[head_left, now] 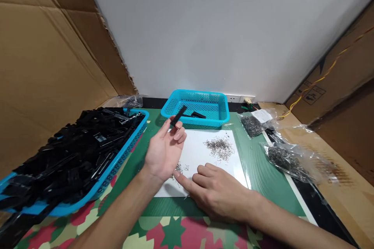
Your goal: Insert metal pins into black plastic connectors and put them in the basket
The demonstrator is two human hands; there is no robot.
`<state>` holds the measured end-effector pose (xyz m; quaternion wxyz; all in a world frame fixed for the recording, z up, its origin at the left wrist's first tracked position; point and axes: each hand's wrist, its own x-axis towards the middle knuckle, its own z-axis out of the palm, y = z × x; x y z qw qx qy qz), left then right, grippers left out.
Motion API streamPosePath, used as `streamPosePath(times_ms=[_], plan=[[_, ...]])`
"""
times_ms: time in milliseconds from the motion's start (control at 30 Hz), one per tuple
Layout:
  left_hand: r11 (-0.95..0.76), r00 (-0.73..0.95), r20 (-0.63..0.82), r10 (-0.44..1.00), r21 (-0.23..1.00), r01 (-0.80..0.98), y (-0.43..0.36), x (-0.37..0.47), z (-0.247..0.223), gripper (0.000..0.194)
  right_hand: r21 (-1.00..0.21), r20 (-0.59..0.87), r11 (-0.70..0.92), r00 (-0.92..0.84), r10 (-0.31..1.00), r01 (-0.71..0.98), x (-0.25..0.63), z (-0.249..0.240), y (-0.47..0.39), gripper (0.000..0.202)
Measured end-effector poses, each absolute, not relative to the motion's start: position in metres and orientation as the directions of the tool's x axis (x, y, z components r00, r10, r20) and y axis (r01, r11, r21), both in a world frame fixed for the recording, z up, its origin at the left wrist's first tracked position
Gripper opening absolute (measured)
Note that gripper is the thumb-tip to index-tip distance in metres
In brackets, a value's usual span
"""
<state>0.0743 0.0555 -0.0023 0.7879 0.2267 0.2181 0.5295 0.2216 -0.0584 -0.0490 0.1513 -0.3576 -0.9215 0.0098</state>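
A white wall (187, 39) backs my green mat (263, 179). The left basket (76, 205) is heaped with black parts (84, 148); the far basket (201, 122) holds few. 2 clear bags (253, 125) lie rightward. My left hand (165, 153) pinches a black strip (179, 116); my right hand (214, 188) points at small wires (179, 168), its grip I cannot tell.

Strip (179, 115) — matt plastic, wire pieces (219, 149) — metal

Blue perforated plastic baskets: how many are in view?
2: a larger basket at left, heaped with black elongated pieces; a smaller basket at the back, near the white wall.
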Motion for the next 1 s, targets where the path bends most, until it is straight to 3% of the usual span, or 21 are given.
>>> streamPosePath(times_ms=[167, 300, 367, 500, 600, 700, 833, 1000], plan=[[0.34, 0.327, -0.128, 0.936, 0.561, -0.755, 0.06, 0.075, 0.009, 0.027, -0.116, 0.331, 0.712, -0.649, 0.685, 0.692, 0.227, -0.049, -0.059, 0.04], [0.284, 0.298, -0.101, 0.949, 0.68, -0.676, 0.066, 0.074, 0.009, 0.015, -0.107, 0.386, 0.758, -0.676, 0.628, 0.643, 0.235, -0.052, -0.058, 0.022], [0.192, 0.258, -0.048, 0.965, 0.797, -0.572, 0.074, 0.07, 0.01, 0.006, -0.126, 0.385, 0.75, -0.665, 0.64, 0.649, 0.241, -0.054, -0.057, 0.029], [-0.158, 0.22, 0.185, 0.958, 0.979, -0.132, 0.101, 0.059, 0.014, 0.027, -0.163, 0.382, 0.686, -0.595, 0.707, 0.71, 0.262, -0.056, -0.054, 0.03], [-0.387, 0.29, 0.311, 0.905, 0.884, 0.263, 0.12, 0.053, 0.016, 0.025, -0.168, 0.38, 0.599, -0.509, 0.772, 0.783, 0.286, -0.054, -0.051, 0.03], [-0.494, 0.396, 0.32, 0.86, 0.717, 0.493, 0.131, 0.053, 0.016, 0.02, -0.278, 0.321, 0.312, -0.218, 0.922, 0.908, 0.314, -0.05, -0.044, 0.019], [-0.533, 0.483, 0.295, 0.825, 0.692, 0.487, 0.144, 0.058, 0.013, 0.02, -0.382, 0.206, -0.04, 0.127, 0.97, 0.923, 0.345, -0.052, -0.035, 0.02], [-0.592, 0.57, 0.292, 0.768, 0.663, 0.458, 0.167, 0.069, 0.008, 0.018, -0.327, 0.153, -0.155, 0.214, 0.965, 0.932, 0.357, -0.062, -0.03, 0.025]])
